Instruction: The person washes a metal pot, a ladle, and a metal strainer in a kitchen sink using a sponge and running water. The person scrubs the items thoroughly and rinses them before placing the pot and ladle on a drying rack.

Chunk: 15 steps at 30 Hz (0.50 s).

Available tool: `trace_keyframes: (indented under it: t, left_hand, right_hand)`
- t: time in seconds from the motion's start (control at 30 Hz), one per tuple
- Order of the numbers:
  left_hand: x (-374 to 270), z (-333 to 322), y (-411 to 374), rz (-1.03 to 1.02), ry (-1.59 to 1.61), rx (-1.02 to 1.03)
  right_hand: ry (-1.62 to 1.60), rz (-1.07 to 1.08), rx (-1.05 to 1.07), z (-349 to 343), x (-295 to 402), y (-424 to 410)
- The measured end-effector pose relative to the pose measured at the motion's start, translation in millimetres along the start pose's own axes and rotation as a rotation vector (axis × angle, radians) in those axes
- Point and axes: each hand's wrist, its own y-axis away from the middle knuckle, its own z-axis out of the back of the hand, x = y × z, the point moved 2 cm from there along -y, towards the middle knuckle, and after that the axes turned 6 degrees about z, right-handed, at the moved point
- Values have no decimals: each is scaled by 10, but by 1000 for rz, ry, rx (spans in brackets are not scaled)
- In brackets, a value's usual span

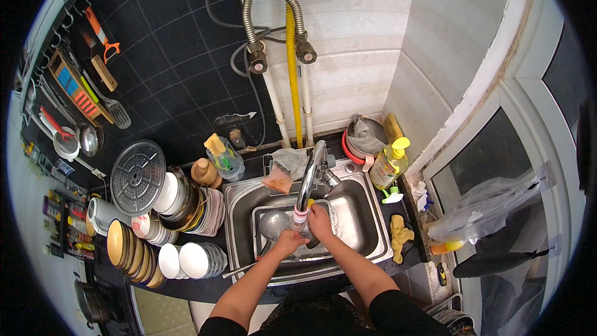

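Note:
Both hands are over a stainless steel sink, under the chrome faucet with its pink-and-white spout end. My right hand has curled fingers beside the spout, at a small yellow thing and a dark object whose kind I cannot tell. My left hand is just below the spout, its fingers near that dark object; its grip is unclear. A rectangular metal tray lies in the sink. A round metal ladle or strainer rests in it, left of the hands. A thin metal handle crosses the sink's front left edge.
Stacked bowls, yellow dishes and a perforated steamer plate crowd the left counter. Behind the sink sits a wire rack with a sponge cloth. To the right stand a yellow soap pump bottle and a yellow cloth.

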Motion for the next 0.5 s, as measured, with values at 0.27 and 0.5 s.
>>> trace_keyframes:
  t: [0.27,0.5]
  left_hand:
    - [-138,60,154,-41,92,47]
    - [-59,132,206,101,383,55]
  right_hand:
    - [182,91,28,40,353,48]
    - [-757,-634,58,-15,-231,-121]
